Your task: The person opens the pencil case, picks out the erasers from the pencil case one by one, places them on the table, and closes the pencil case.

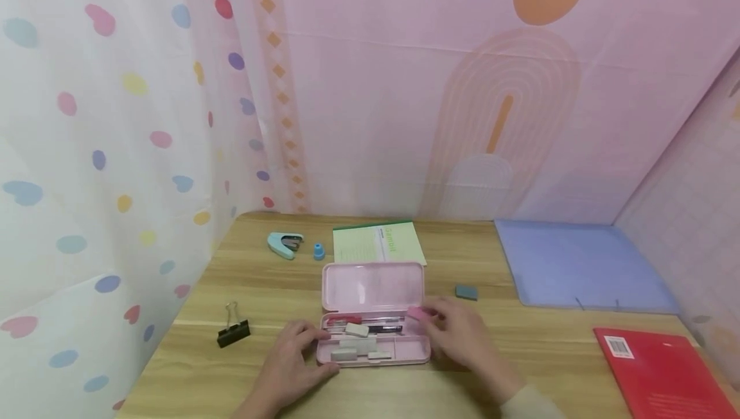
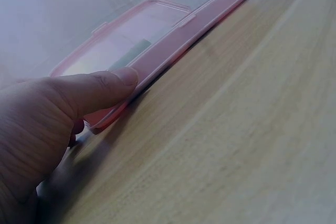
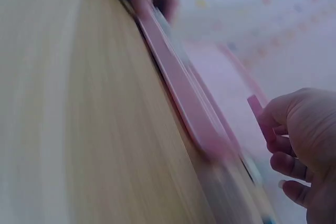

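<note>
An open pink pencil case (image 1: 412, 347) lies on the table with its lid (image 1: 372, 285) tilted back. My left hand (image 1: 291, 362) grips the case's left end, thumb on the front edge (image 2: 118, 82) and fingers round the side. Between thumb and fingertips my right hand (image 1: 459, 332) pinches a small pink eraser (image 1: 417, 313), held above the case's right end. In the right wrist view the pink eraser (image 3: 261, 116) sticks out from the fingers. Inside the case lie a red pen (image 1: 345, 320), a black pen (image 1: 386, 329), a white eraser (image 1: 356, 329) and several pale blocks (image 1: 344, 355).
A grey-blue eraser (image 1: 466, 292) lies right of the case. Behind are a mint stapler (image 1: 284, 245), a small blue object (image 1: 318, 252) and a notebook (image 1: 358, 242). A black binder clip (image 1: 234, 333) stands left; a blue folder (image 1: 584, 268) and red booklet (image 1: 665, 374) lie right.
</note>
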A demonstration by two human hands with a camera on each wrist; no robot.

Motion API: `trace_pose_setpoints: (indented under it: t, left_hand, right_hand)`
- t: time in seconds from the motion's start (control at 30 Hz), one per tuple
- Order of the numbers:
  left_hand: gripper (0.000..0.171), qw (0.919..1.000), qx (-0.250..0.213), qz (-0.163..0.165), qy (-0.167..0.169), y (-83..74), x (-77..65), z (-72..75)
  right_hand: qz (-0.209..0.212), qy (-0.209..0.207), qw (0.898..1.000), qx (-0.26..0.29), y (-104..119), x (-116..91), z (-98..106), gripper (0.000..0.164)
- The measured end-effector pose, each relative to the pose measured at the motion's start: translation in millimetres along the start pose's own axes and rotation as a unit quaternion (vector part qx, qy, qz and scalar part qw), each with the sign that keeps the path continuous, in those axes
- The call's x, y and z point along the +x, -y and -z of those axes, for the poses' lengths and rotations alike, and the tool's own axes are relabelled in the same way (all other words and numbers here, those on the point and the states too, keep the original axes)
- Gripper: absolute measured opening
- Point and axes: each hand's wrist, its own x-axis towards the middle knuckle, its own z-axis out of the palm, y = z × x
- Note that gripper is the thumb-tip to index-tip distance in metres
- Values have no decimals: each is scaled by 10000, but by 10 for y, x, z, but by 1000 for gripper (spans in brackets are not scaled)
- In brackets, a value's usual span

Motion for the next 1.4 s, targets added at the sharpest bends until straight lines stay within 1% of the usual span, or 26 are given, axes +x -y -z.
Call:
trace_pose_setpoints:
  t: [0.1, 0.13, 0.27, 0.33, 0.43, 0.57, 0.73, 0.9, 1.03, 1.1, 1.17, 1.27, 1.33, 1.4]
  left_hand:
    - [52, 10000, 5, 56, -42, 8, 0, 16]
    - [52, 10000, 21, 59, -66, 9, 1, 22]
    - [52, 9999, 23, 25, -111, 14, 4, 24]
    - [52, 10000, -5, 12, -84, 8, 5, 19]
    - [52, 10000, -52, 51, -32, -4, -2, 8]
    - [53, 9999, -59, 103, -41, -17, -7, 3]
    - [54, 10000, -43, 88, -1, -18, 4, -13]
    - [53, 9998, -17, 168, 49, -14, 19, -8]
    - [51, 9999, 24, 119, 34, -17, 32, 0]
    - [50, 10000, -1, 77, 11, -15, 33, -2]
    - [49, 10000, -17, 59, 4, -10, 31, -7]
    - [50, 10000, -37, 52, 10, 1, 24, -10]
    - [51, 10000, -45, 60, 22, 6, 17, -8]
    - [51, 10000, -67, 70, 18, 8, 12, -3]
  right_hand:
    - [-239, -118, 9996, -20, -305, -55, 173, 22]
    - [-261, -133, 9996, -54, -405, -64, 219, 22]
    - [-306, -163, 9991, -237, -762, -106, 316, 21]
    - [-323, -144, 9990, -276, -883, -128, 336, 20]
    - [-285, -82, 9993, -219, -977, -145, 336, 20]
    - [-144, -137, 9998, -79, -1015, -132, 305, 19]
    - [-279, -232, 9992, 159, -1052, -137, 276, 18]
    - [-284, -183, 9990, 307, -1081, -151, 265, 19]
    - [-381, -147, 9985, 359, -1076, -163, 270, 22]
    - [-477, -147, 9976, 474, -1066, -167, 276, 22]
    - [-574, -202, 9960, 655, -1049, -167, 283, 20]
    - [-697, -389, 9931, 862, -995, -174, 301, 19]
    - [-625, -510, 9931, 848, -916, -164, 317, 18]
    - [-418, -591, 9944, 764, -791, -145, 327, 16]
